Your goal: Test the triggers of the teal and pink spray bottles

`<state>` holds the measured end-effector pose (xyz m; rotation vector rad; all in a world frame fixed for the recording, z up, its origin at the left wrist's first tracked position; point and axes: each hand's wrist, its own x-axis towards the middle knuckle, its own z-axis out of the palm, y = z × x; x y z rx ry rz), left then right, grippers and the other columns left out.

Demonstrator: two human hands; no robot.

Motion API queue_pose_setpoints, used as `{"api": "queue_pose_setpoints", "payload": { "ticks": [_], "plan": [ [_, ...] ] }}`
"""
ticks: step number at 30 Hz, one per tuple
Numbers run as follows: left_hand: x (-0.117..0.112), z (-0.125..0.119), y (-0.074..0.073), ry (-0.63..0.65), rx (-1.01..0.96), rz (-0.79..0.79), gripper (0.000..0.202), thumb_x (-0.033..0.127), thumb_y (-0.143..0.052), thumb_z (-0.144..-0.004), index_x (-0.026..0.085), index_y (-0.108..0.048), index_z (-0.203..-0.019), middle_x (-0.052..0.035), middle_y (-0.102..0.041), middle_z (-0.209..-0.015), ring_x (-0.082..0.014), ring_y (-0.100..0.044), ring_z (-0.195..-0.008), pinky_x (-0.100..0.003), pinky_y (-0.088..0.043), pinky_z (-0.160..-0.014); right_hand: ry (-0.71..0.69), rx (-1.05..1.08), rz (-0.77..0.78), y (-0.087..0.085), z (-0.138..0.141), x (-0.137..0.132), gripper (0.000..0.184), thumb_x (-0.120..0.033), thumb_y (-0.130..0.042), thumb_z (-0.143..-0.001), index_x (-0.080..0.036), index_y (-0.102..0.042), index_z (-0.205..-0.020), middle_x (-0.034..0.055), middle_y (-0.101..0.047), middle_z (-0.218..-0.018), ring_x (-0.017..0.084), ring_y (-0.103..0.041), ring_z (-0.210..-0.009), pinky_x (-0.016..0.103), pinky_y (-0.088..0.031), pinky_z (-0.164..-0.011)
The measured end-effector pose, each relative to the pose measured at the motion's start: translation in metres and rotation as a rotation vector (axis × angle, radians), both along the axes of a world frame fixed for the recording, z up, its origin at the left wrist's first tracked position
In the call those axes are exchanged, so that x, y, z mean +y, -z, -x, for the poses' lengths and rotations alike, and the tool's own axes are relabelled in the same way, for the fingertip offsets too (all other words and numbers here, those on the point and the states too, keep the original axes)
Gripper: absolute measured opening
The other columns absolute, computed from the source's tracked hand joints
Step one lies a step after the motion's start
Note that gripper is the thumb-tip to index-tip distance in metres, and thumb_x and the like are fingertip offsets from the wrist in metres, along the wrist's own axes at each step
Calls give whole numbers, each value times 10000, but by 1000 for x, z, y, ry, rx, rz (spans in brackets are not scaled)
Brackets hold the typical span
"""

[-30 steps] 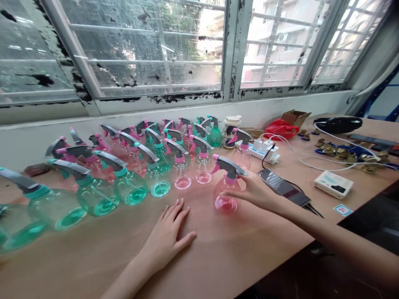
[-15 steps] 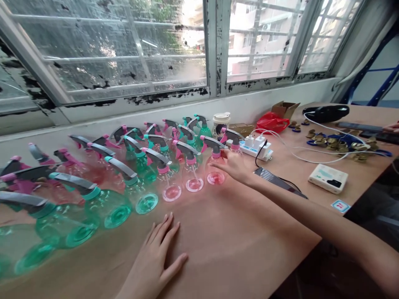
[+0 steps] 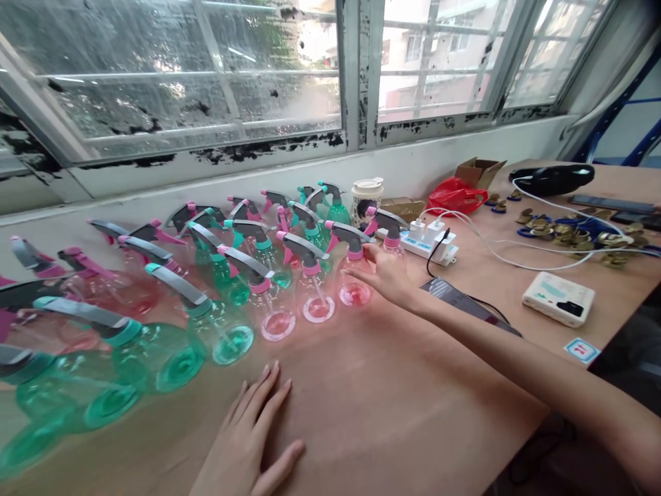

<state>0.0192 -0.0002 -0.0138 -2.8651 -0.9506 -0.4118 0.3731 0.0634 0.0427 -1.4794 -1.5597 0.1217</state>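
My right hand [image 3: 388, 275] is wrapped round the upper body of a clear pink spray bottle [image 3: 354, 293] at the right end of the front row, its thumb across the near side and some fingers hidden behind. Another pink spray bottle [image 3: 395, 241] stands just beyond that hand. My left hand [image 3: 248, 427] lies flat on the brown tabletop [image 3: 361, 399], fingers apart, holding nothing. Closest in front of it are a green spray bottle [image 3: 224, 334] and a pink spray bottle [image 3: 273, 310]. All these bottles stand upright with grey trigger heads.
Several more green and pink spray bottles crowd the left side, below the window. A paper cup [image 3: 366, 196], power strip [image 3: 431, 241], red plastic bag [image 3: 454, 198] and dark phone [image 3: 467, 306] lie rightward. Farther right are a white box-shaped device [image 3: 558, 297], brass-coloured parts [image 3: 562, 231] and cables.
The view has shifted slightly, so the bottles at left appear farther left and lower. My right hand stays at the same pink bottle, and my left hand stays flat on the table.
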Motion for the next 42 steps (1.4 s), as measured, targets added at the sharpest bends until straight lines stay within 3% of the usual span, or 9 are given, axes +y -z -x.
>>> {"api": "queue_pose_setpoints", "payload": {
  "ticks": [5,8,12,15,18,22,26,34,42],
  "plan": [
    [1,-1,1,-4,24,-64,708,516,-554,-938,284,-262,-1540,-105,-357,-1560,-353,-479,-1330,-525,-483,-1014,-36,87,-30,1,-1,-16,560,-471,-731,-799,-157,-569,-1234,163,-662,-1258,308,-629,-1185,466,-526,-981],
    [3,-2,1,4,35,-106,717,516,-549,-935,257,-266,-1541,-124,-371,-1550,-359,-489,-1321,-530,-502,-991,-40,173,-65,-1,-12,-37,395,-487,-662,-848,-184,-634,-1098,114,-723,-1112,254,-719,-985,391,-610,-808],
    [7,0,3,28,22,-124,710,505,-532,-935,261,-261,-1544,-119,-388,-1541,-358,-492,-1319,-533,-507,-982,119,194,-90,-4,-44,-54,337,-508,-614,-868,-175,-670,-859,95,-730,-885,227,-710,-737,393,-597,-669],
    [10,3,7,37,0,-116,706,504,-523,-933,281,-256,-1548,-101,-394,-1541,-354,-493,-1319,-527,-488,-1006,215,205,-66,-5,-67,-46,437,-531,-715,-773,-156,-672,-993,149,-717,-1037,306,-693,-927,479,-569,-794],
    [13,6,11,39,-5,-116,720,504,-530,-926,279,-253,-1551,-100,-395,-1540,-358,-492,-1318,-534,-474,-1018,199,223,-27,-6,-77,-25,598,-539,-762,-718,-153,-638,-1158,175,-684,-1184,347,-640,-1118,514,-515,-928],
    [14,6,9,42,14,-129,719,487,-528,-928,273,-245,-1553,-108,-410,-1530,-360,-509,-1303,-539,-500,-987,111,250,8,-11,-72,1,471,-528,-749,-737,-162,-711,-1031,143,-747,-1053,324,-694,-1025,452,-537,-872],
    [13,5,6,46,23,-139,701,476,-507,-940,262,-242,-1553,-117,-423,-1520,-370,-525,-1286,-564,-512,-959,120,285,-15,-15,-69,4,385,-520,-712,-775,-149,-743,-874,113,-775,-851,295,-732,-857,407,-541,-781],
    [12,3,6,11,3,-95,700,504,-525,-938,295,-249,-1545,-92,-404,-1536,-365,-484,-1323,-566,-492,-987,254,287,-96,-31,-71,-64,369,-498,-732,-763,-145,-757,-869,96,-776,-844,275,-717,-823,388,-512,-780],
    [7,-4,1,10,-28,-18,579,510,-528,-957,262,-399,-1463,-107,-415,-1527,-350,-466,-1341,-565,-448,-1034,-88,159,-49,-30,-1,-110,256,-427,-759,-778,-195,-712,-875,22,-758,-851,215,-705,-795,310,-515,-739]
  ]
}}
